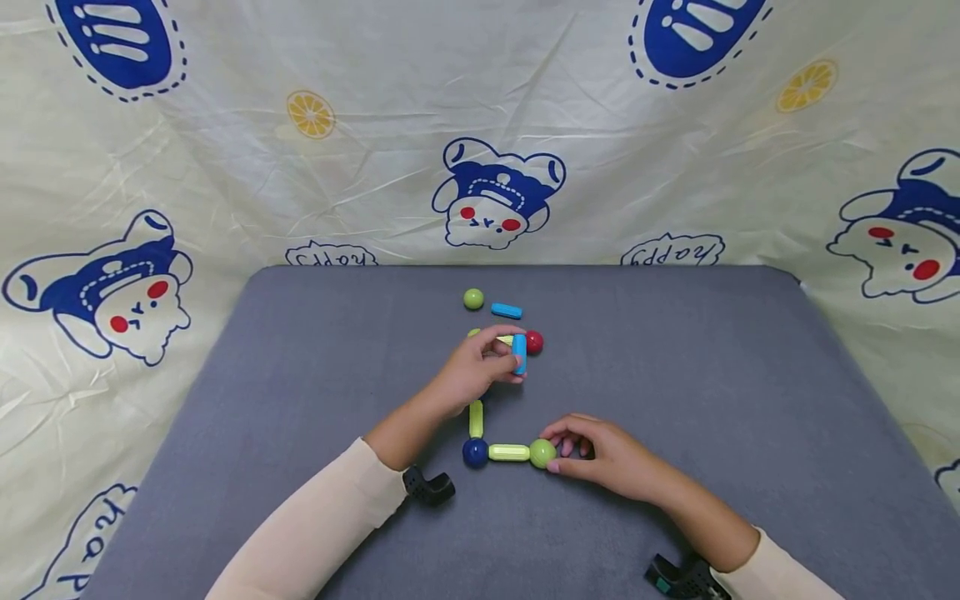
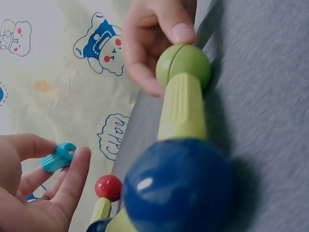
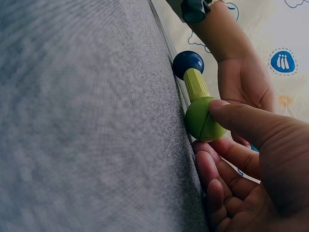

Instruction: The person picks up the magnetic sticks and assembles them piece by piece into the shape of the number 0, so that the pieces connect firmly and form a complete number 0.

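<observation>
Between thumb and fingers, my left hand (image 1: 476, 367) pinches a short blue rod (image 1: 519, 354), raised above the table. In the left wrist view that blue rod (image 2: 59, 157) shows a hollow end. My right hand (image 1: 611, 458) pinches a green ball (image 1: 543, 453) at the near end of a joined chain. From this ball a yellow-green rod (image 1: 509, 452) runs left to a dark blue ball (image 1: 476, 452). Another yellow-green rod (image 1: 476, 419) leads away from it, under my left hand. A red ball (image 1: 534, 342) ends the far side; the chain's middle is partly hidden.
Beyond the chain, a loose green ball (image 1: 473, 298) and a second blue rod (image 1: 507, 311) lie on the grey table (image 1: 675, 358). A patterned cloth (image 1: 390, 167) hangs behind the table's far edge.
</observation>
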`<action>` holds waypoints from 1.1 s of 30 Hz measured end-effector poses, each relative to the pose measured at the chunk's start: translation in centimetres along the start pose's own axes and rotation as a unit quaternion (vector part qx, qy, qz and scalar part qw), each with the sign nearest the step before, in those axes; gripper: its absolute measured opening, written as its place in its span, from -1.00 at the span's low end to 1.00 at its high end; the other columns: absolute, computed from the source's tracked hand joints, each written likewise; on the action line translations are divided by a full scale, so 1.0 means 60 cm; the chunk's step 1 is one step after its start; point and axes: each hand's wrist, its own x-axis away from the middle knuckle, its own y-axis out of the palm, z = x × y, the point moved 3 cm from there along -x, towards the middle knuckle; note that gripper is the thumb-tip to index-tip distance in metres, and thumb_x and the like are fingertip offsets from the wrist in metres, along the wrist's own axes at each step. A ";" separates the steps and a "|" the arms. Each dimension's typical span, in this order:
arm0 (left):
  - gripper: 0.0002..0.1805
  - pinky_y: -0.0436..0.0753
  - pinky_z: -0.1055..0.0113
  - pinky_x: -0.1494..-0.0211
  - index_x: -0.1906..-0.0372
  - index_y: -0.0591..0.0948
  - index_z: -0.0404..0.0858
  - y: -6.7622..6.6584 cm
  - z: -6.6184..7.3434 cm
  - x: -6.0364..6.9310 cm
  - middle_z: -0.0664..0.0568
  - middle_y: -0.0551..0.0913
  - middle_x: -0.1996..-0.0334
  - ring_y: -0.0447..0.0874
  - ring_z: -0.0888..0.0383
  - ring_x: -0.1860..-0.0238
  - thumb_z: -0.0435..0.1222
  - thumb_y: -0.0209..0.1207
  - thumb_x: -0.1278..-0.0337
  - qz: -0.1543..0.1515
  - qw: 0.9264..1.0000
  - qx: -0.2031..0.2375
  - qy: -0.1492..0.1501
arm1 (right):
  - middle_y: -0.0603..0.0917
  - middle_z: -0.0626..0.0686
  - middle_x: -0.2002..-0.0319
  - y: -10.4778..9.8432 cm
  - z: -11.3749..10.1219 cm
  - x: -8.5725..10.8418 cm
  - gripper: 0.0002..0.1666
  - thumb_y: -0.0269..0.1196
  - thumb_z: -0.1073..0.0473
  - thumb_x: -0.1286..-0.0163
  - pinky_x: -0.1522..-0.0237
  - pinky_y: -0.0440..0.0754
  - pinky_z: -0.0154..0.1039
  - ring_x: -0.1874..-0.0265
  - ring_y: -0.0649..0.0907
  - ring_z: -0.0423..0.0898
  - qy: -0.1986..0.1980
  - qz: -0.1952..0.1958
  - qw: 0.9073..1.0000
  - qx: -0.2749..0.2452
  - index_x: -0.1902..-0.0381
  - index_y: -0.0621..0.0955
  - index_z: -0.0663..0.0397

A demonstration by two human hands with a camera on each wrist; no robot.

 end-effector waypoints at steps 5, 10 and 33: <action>-0.50 0.74 0.07 -0.08 -0.36 0.45 -0.29 0.013 -0.004 0.014 -0.06 0.61 0.21 0.78 0.14 0.27 -0.43 0.18 -0.35 -0.027 0.998 -0.044 -0.025 | 0.65 -0.16 0.18 -0.001 0.000 -0.002 -0.62 0.40 -0.12 -0.32 0.19 0.55 -0.37 0.26 0.58 -0.31 -0.001 0.002 1.000 0.004 -0.02 0.66 -0.17; -0.51 0.74 0.12 -0.05 -0.33 0.48 -0.26 0.022 -0.011 0.021 -0.03 0.66 0.24 0.77 0.14 0.26 -0.34 0.23 -0.34 -0.049 0.994 -0.084 -0.041 | 0.64 -0.17 0.19 -0.002 0.000 -0.002 -0.63 0.39 -0.13 -0.32 0.19 0.55 -0.37 0.26 0.58 -0.32 0.001 0.000 1.000 0.005 -0.02 0.67 -0.17; -0.60 0.71 0.36 0.28 -0.15 0.60 -0.31 0.051 -0.037 0.039 0.01 0.67 0.33 0.73 0.21 0.42 -0.33 0.33 -0.23 -0.072 0.973 -0.211 -0.056 | 0.58 -0.11 0.24 0.000 0.000 0.000 -0.71 0.41 -0.10 -0.30 0.27 0.54 -0.38 0.30 0.54 -0.24 -0.026 0.014 0.999 0.021 0.08 0.67 -0.19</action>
